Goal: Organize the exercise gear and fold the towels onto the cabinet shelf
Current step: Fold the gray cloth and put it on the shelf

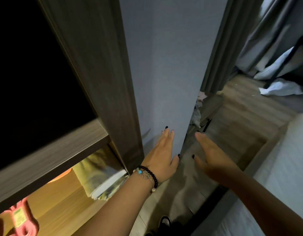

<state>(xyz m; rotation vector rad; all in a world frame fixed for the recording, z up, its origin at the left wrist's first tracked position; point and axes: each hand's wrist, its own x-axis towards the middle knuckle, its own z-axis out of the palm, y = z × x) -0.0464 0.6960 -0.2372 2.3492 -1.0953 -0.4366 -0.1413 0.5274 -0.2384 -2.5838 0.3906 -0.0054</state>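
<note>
My left hand [162,155], with bracelets at the wrist, lies flat with straight fingers against the pale grey cabinet door [164,74]. My right hand [210,155] hovers open just right of the door's edge, holding nothing. The wooden cabinet [103,74] fills the left side. On its lit lower shelf [62,198] sits a folded yellow-green towel [96,174]. A pink piece of exercise gear [19,220] lies at the shelf's front left, partly cut off by the frame.
A white bed [283,176] borders the right side. Grey curtains [266,40] hang at the back right, with a white cloth [280,89] crumpled on the wood floor below. Some clothes lie on the floor behind the door.
</note>
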